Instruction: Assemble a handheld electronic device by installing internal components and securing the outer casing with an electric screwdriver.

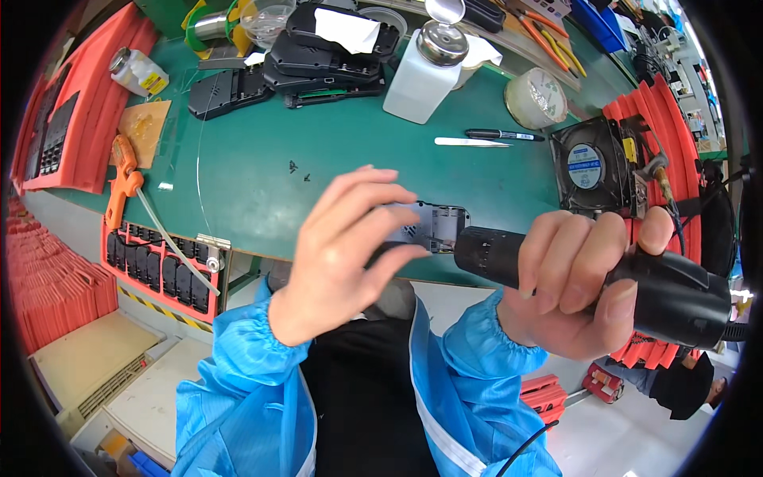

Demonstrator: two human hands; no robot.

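Note:
My right hand (584, 278) is wrapped round a black electric screwdriver (675, 298), held almost level with its nose pointing left. Its thin bit reaches over an opened device housing (447, 222) at the bench's near edge. Metallic parts and a speaker grille show in that housing. My left hand (342, 246) hovers at the housing's left end, fingers spread and curved, thumb close to the bit. It covers part of the housing; no object shows clearly between its fingers. A few tiny dark screws (294, 167) lie on the green bench (246, 159) beyond my left hand.
Black device housings (326, 60) are stacked at the back, beside a white pump bottle (421, 75). White tweezers (473, 143), a black marker (505, 135) and a tape roll (536, 99) lie right of it. A fan (584, 167) stands right; an orange glue gun (123, 183) lies left.

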